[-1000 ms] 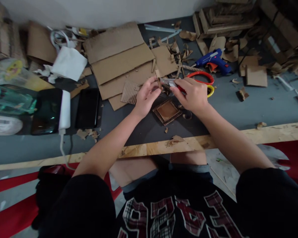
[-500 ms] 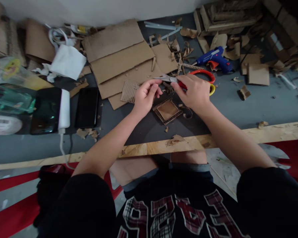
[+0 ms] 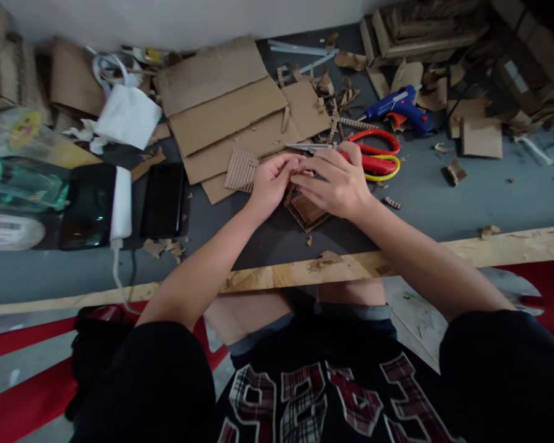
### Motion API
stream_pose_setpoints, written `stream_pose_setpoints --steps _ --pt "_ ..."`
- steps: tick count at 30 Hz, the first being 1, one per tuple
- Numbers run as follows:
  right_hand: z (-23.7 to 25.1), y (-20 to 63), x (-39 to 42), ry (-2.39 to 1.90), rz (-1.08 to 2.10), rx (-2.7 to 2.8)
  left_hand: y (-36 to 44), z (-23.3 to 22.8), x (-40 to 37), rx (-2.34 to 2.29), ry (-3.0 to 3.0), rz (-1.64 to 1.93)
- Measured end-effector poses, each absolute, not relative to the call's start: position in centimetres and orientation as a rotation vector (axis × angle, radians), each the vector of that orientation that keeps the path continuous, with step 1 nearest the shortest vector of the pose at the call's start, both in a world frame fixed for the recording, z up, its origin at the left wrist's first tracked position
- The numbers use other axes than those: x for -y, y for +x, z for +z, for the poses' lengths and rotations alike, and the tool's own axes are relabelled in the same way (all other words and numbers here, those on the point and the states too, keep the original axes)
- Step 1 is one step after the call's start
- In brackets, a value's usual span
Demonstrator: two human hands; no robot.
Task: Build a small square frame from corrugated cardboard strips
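cardboard tray point(image 3: 309, 212) beneath, left hand point(image 3: 273, 177) pinches a strip point(image 3: 289, 194), likely steadying it; whether right hand point(image 3: 337, 181) grips, can't tell; scissors point(image 3: 376, 165) lie beyond the tray, likely freeing fingers.

Left hand point(image 3: 273, 181) and right hand point(image 3: 339, 181) close together, cardboard tray point(image 3: 306, 215) at 6 o'clock. Scissors point(image 3: 379, 165) at right hand's 2 o'clock, glue gun point(image 3: 399, 111) beyond. Phone point(image 3: 163, 200), left hand's 9 o'clock.

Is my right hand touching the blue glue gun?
Apart: the head view shows the red scissors handle and grey tabletop between your right hand and the blue glue gun.
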State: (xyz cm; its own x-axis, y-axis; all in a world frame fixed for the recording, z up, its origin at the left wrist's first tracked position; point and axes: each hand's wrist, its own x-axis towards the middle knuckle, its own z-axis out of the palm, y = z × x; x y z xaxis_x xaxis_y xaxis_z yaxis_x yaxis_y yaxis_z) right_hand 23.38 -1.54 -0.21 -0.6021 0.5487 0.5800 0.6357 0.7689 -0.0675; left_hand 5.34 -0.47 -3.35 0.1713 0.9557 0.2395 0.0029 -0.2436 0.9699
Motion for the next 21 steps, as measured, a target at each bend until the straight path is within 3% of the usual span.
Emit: stream_pose_setpoints --steps 10,21 --pt "-0.7 24.3 1.1 -0.745 -0.378 2.217 5.3 -2.9 1.2 -0.872 1.523 1.177" --pt "-0.7 25.9 -0.6 -0.904 -0.137 2.176 5.5 -3.4 1.2 -1.021 1.463 1.204"
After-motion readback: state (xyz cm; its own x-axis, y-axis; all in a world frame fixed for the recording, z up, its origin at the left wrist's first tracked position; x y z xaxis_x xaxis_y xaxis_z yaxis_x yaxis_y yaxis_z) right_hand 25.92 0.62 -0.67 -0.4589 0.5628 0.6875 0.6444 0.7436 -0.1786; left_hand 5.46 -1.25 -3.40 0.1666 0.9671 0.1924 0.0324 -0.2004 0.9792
